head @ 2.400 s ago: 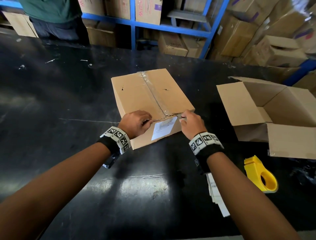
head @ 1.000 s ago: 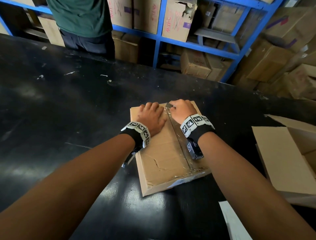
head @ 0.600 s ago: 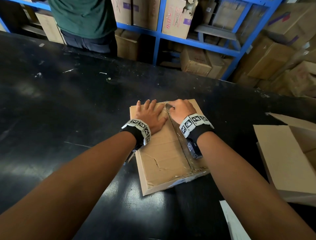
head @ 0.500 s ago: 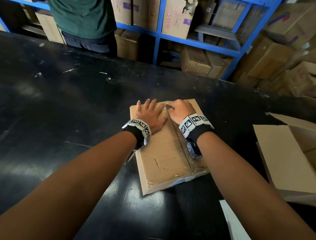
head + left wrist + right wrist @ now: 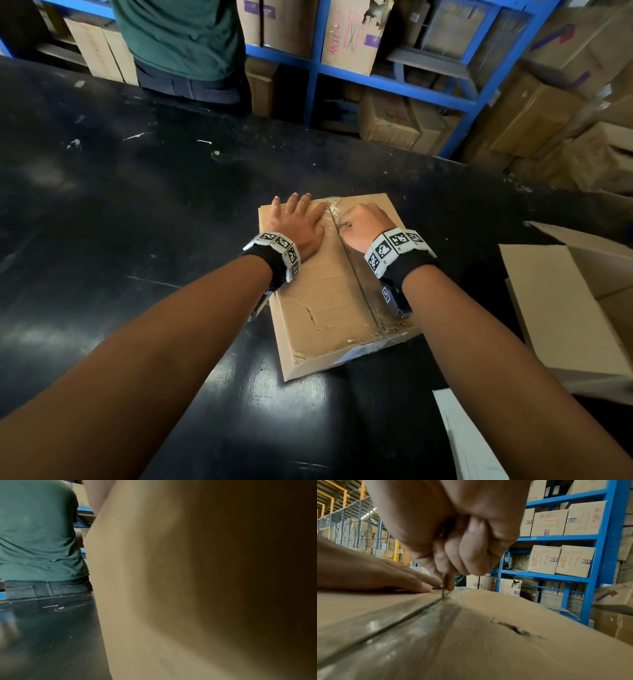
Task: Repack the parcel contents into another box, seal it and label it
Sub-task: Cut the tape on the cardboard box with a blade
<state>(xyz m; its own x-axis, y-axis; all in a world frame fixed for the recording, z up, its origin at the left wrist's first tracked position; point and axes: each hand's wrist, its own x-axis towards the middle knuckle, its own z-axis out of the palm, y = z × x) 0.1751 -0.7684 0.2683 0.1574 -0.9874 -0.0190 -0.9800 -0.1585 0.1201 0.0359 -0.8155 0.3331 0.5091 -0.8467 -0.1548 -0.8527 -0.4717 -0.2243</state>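
The taped brown parcel box (image 5: 329, 308) lies on the black table (image 5: 137, 222). My left hand (image 5: 297, 224) presses flat on its top, left of the clear tape seam (image 5: 356, 281). My right hand (image 5: 359, 224) is a fist around a thin tool (image 5: 444, 592) whose tip sits in the seam near the box's far end. In the right wrist view my right hand (image 5: 453, 563) stands over the seam (image 5: 412, 616), with the left hand (image 5: 385, 577) flat beside it. The left wrist view shows only the box's side wall (image 5: 171, 588). What kind of tool it is stays hidden.
An open, empty-looking cardboard box (image 5: 565, 308) stands at the right. White paper sheets (image 5: 469, 445) lie at the near right. A person in a green shirt (image 5: 181, 34) stands beyond the table's far edge, before blue shelving (image 5: 394, 78) full of cartons.
Both hands went from the box's near edge, by its white label, to the far end of the top. In the last second the right hand drew slightly toward me along the seam.
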